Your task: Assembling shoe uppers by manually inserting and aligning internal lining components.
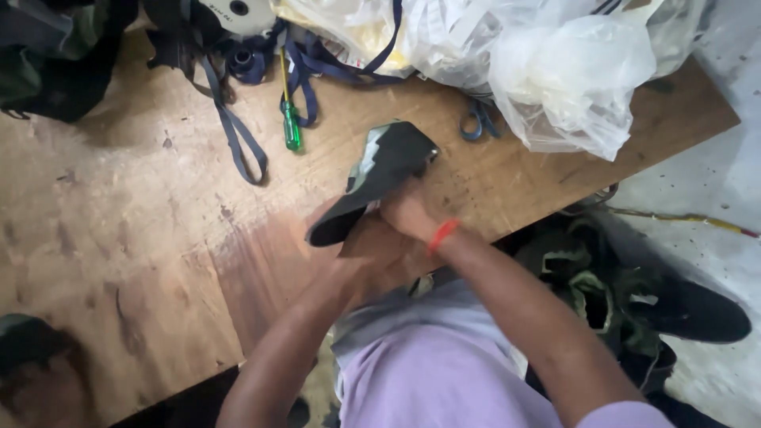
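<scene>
A dark piece of stiff fabric with a camouflage patch (379, 176) is held upright over the wooden table (143, 238) near its front edge. My right hand (408, 212), with an orange band at the wrist, grips the piece's lower right side. My left hand (355, 250) is under and behind the piece, mostly blurred, holding its lower end. Both forearms reach in from the bottom of the view.
A green-handled screwdriver (291, 127) and dark blue straps (238, 135) lie at the back. Clear plastic bags (555, 63) pile up at the back right, with scissors (479, 119) beside them. Dark fabric (55, 55) sits back left; camouflage pieces (602, 293) lie on the floor right.
</scene>
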